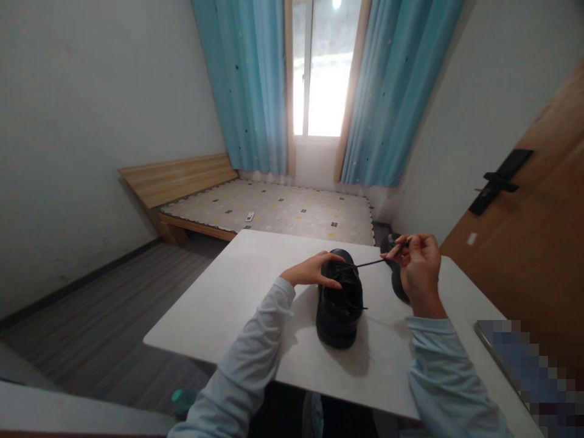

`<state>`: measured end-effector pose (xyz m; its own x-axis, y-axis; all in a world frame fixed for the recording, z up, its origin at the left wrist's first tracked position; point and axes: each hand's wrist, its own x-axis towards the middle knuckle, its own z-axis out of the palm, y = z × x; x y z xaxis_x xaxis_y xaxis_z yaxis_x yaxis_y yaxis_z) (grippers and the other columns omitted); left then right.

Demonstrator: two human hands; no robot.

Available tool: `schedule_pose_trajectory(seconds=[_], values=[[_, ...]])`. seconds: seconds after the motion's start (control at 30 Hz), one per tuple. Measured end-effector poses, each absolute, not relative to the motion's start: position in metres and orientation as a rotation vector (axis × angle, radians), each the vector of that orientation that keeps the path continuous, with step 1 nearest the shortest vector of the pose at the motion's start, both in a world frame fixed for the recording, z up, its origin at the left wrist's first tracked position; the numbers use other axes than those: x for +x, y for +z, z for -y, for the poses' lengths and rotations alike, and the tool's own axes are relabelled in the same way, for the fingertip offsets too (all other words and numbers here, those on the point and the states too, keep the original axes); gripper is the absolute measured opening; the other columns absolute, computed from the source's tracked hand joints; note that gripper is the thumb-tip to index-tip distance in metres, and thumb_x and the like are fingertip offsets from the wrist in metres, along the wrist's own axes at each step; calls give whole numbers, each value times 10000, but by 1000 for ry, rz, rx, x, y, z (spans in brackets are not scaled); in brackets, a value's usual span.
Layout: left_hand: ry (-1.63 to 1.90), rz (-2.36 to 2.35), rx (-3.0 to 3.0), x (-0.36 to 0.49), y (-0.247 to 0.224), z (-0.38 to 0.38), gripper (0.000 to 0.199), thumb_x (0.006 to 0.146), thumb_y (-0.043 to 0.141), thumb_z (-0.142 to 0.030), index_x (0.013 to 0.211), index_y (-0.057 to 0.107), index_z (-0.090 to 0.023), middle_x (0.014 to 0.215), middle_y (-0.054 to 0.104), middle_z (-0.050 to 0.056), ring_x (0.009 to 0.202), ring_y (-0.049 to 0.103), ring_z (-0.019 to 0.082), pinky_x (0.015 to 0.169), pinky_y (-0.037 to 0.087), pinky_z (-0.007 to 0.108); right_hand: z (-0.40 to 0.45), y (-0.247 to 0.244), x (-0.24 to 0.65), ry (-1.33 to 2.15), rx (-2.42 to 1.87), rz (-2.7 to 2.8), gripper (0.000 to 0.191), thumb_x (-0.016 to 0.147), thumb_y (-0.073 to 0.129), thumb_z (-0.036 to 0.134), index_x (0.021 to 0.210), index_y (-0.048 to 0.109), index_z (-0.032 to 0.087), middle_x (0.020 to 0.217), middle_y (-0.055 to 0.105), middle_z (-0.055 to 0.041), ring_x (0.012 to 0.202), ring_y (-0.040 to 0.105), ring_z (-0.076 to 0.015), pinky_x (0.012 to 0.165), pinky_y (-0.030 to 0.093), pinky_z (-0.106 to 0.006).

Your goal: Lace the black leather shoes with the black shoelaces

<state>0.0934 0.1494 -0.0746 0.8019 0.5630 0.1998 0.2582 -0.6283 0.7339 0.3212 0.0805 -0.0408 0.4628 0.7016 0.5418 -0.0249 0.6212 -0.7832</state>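
A black lace-up shoe [340, 322] stands on the white table, its heel toward me and its toe pointing away. Across its upper lies my left hand [317, 269], thumb and fingers gripping the shoe around the laces. My right hand [417, 267] is raised to the right, pinching a black shoelace [370, 263]. The lace runs taut from the shoe to those fingers. Another loose lace end hangs over the shoe's right side. Partly hidden behind my right hand is a second black shoe [399, 286].
The white table [219, 298] fills the foreground. Beyond it is a low bed [283, 210] with a small white remote [250, 216] on it. A wooden door [524, 243] stands at the right, near a blurred-out flat object [524, 371]. A green-topped item [182, 398] sits below the table.
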Motion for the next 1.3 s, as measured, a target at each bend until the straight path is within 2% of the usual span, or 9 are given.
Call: schedule_pose_trajectory(seconds=[0.13,0.33,0.53,0.73,0.93,1.1,1.3], values=[[555,-587,2274,93,-74,-149,665,649,750,-397,1243,520,-207,1168,511,91,1133,484,236,1018,356,364,-77,-37,322,482,-843,1057,213,846,554,399,797,441,225,715,533,68,416,509,-56,449,516,-231],[550,-570,2272,92,-75,-151,653,655,742,-415,1240,526,-219,1165,512,85,1133,484,231,1022,349,360,-78,-39,329,478,-918,1133,210,849,538,405,789,434,233,672,511,73,373,435,-54,402,446,-216],[547,-575,2256,92,-77,-151,647,655,745,-408,1240,526,-239,1169,516,79,1133,482,229,1018,347,356,-79,-43,336,502,-1192,1483,263,809,565,435,720,501,197,596,494,44,403,392,-58,360,299,-193],[547,-581,2269,93,-75,-149,633,662,743,-391,1238,529,-238,1149,525,79,1122,487,233,1006,353,360,-74,-37,329,581,-1274,1731,271,729,635,428,698,634,159,583,559,-1,507,444,-102,449,340,-228],[548,-586,2279,93,-75,-149,637,664,737,-405,1236,529,-219,1143,521,82,1109,489,224,996,366,352,-76,-42,328,710,-1320,1820,271,663,699,415,633,622,157,575,580,-2,530,479,-117,495,365,-243],[541,-588,2268,94,-74,-148,635,659,737,-422,1234,529,-251,1147,514,72,1105,490,222,957,398,349,-76,-44,324,701,-1326,1896,272,668,705,422,634,643,160,595,617,-16,570,517,-139,539,393,-260],[549,-600,2252,94,-74,-148,640,649,743,-422,1230,535,-256,1148,514,71,1105,493,224,955,401,353,-78,-47,322,708,-1368,1899,259,657,714,407,674,654,157,556,565,12,529,476,-116,500,350,-239]])
